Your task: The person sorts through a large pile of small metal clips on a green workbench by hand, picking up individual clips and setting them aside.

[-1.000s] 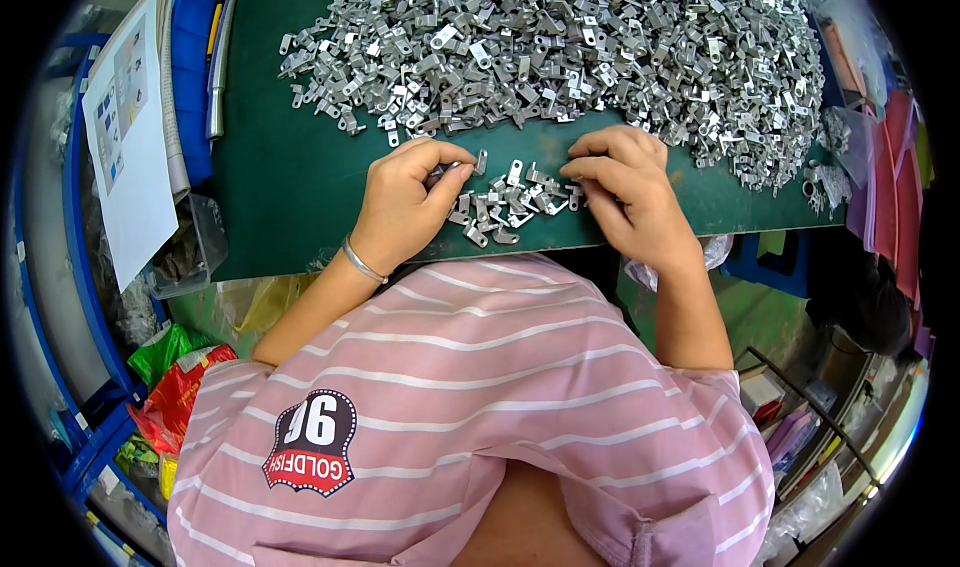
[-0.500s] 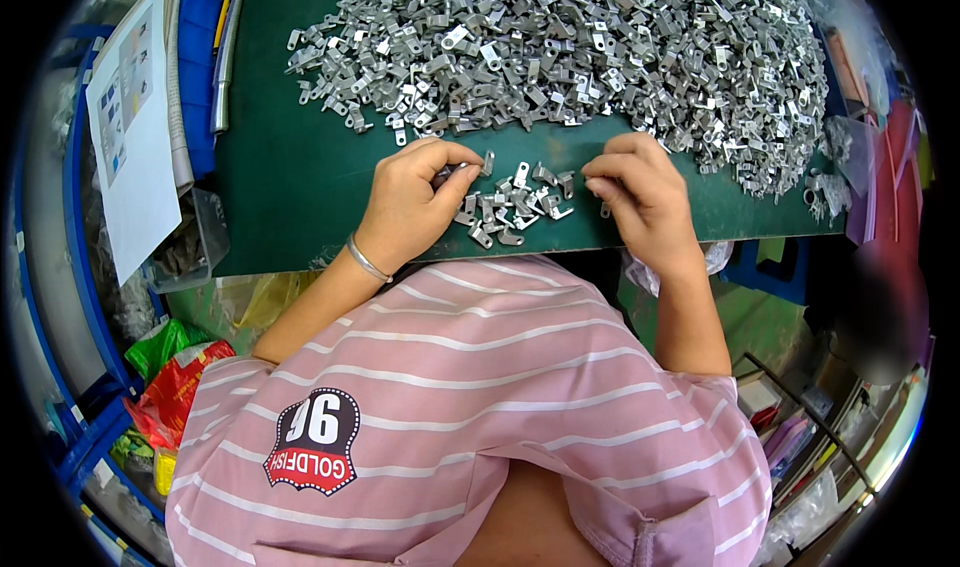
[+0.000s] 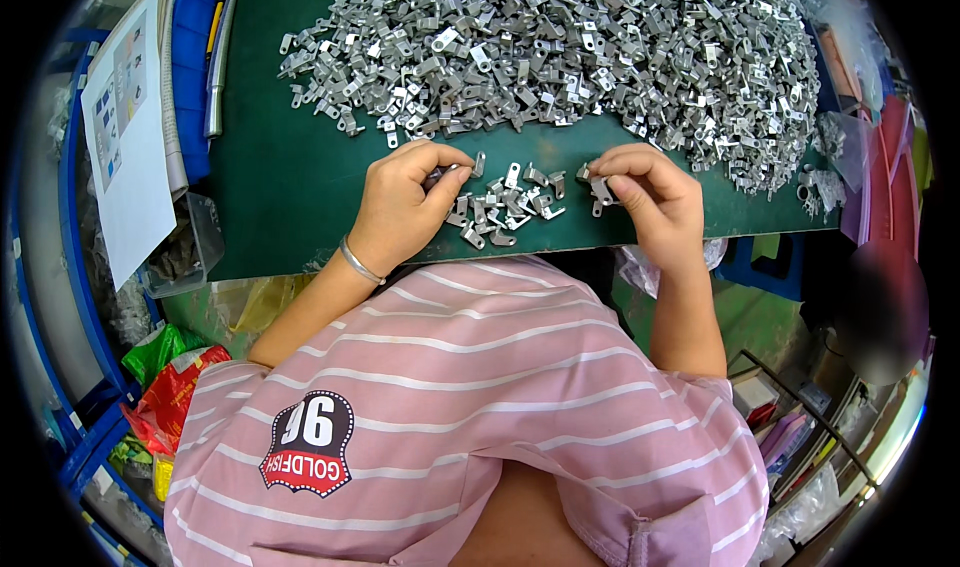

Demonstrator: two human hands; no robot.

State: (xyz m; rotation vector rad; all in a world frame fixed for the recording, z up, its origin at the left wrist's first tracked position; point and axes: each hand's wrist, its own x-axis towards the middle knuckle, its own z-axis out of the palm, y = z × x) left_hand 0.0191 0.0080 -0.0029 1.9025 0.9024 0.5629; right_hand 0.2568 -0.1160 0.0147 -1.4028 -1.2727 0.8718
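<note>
My left hand is closed in a pinch, with a small bent metal bracket at its fingertips. Something dark shows between thumb and forefinger, mostly hidden by them. To the right, my right hand curls its fingers and thumb around small silver brackets; how many is partly hidden. Between the two hands lies a small loose group of metal brackets, flat tabs with holes and bent ends, on the green table top.
A large heap of similar brackets covers the far side. On the left stand a blue bin, a printed sheet and a clear plastic box. Clear plastic bags and red material are at the right edge.
My right hand has shifted slightly right and its fingers have opened out a little, so brackets now show at its fingertips. My left hand keeps almost the same pinch.
</note>
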